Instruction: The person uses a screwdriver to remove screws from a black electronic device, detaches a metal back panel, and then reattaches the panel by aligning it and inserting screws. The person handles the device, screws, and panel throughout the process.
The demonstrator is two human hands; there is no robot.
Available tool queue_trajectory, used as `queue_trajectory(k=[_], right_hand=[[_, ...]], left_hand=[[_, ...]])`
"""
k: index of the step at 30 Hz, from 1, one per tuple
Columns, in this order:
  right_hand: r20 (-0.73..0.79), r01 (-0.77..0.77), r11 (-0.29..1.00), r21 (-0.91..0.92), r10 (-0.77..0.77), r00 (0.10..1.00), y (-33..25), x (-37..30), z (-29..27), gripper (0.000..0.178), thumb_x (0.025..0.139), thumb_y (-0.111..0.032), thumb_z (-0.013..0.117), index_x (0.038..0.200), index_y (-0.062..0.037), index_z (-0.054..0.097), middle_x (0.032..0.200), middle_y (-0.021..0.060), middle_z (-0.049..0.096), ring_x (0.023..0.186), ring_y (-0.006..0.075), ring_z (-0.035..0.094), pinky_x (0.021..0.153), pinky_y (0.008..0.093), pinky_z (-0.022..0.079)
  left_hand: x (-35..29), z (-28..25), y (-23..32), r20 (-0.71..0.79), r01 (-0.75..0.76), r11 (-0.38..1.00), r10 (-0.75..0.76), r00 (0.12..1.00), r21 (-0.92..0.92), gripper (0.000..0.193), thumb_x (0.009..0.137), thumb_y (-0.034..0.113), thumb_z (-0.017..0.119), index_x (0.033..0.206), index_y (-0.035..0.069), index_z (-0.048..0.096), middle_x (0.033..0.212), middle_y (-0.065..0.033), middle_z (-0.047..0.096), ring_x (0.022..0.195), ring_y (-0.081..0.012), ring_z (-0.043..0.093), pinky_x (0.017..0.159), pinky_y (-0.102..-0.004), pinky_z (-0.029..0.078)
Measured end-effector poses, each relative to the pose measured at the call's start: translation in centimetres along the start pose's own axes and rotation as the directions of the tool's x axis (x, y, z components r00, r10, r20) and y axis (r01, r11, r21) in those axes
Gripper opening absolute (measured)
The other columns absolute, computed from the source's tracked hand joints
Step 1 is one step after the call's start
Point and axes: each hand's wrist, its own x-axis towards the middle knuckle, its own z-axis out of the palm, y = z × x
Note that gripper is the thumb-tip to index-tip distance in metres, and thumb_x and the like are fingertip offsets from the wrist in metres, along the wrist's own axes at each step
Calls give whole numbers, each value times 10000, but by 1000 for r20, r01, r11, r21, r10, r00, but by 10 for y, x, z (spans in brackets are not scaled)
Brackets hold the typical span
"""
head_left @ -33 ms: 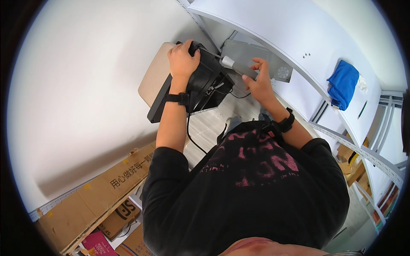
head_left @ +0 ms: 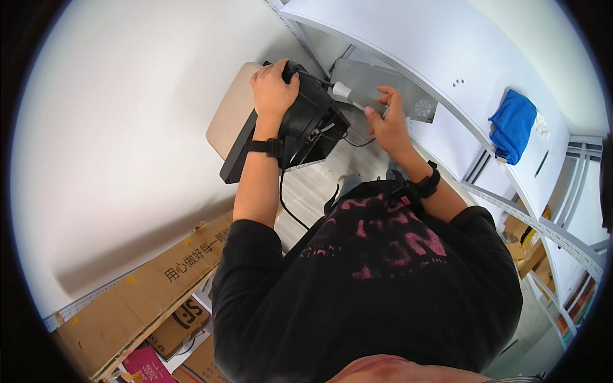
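My left hand (head_left: 274, 91) is closed over the top of a black boxy device (head_left: 306, 115) with loose cables on its near side. Its fingertips curl over the far edge, where the grip is partly hidden. In my right hand (head_left: 389, 121) lies the grey handle of a screwdriver (head_left: 359, 101), loosely held between thumb and fingers. The white collar of that handle faces the device. A thin shaft runs from it toward the device near my left hand, and its tip cannot be made out.
A beige panel (head_left: 233, 105) leans between the device and the white wall. White shelving (head_left: 440, 70) at right carries a blue cloth (head_left: 513, 126), a dark pen-like stick (head_left: 541, 164) and several small dark bits. A long cardboard box (head_left: 134, 306) lies at lower left. A black cable (head_left: 283, 198) hangs down.
The screwdriver handle has turned slightly in my right hand, and my right thumb has shifted a little. My left hand and the device look unmoved.
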Motion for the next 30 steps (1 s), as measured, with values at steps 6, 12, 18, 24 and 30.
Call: queue_trajectory(k=[6,12,18,24,30], right_hand=[[-48,150,979,-137,-157,986,1,5,5,496,865,-191,637,1257,-58,365,1025,125,521,840,194,582,690,322,484],[-23,73,994,-87,-75,997,0,4,2,452,864,-190,634,1226,-39,409,1085,172,516,910,279,560,790,391,460],[-30,299,908,-294,-321,946,5,6,3,448,892,-269,607,1218,-25,418,1016,183,552,876,295,566,772,378,461],[106,-164,986,-16,165,981,-21,3,0,457,872,-227,639,1209,-18,414,940,135,562,851,243,572,765,365,465],[-50,237,952,-196,-251,967,3,2,6,472,883,-285,632,1214,-33,410,874,114,568,802,219,580,738,360,470]], left_hand=[[2,-3,0,36,22,1000,-21,999,-11,342,732,219,684,1043,79,663,900,-129,672,904,-304,610,859,-417,434],[0,-1,-2,4,-2,1000,2,1000,8,339,737,225,680,1046,88,662,888,-129,669,887,-304,612,859,-418,437],[3,-6,3,120,86,996,-86,989,-1,341,752,227,673,1063,89,655,957,-129,677,1006,-285,598,948,-415,380],[0,-6,4,107,78,997,-78,991,5,341,754,227,672,1064,85,654,959,-135,675,1006,-287,597,954,-416,377],[1,-6,6,105,79,997,-81,991,19,344,753,225,671,1062,75,656,957,-140,674,1001,-285,599,951,-413,378]])
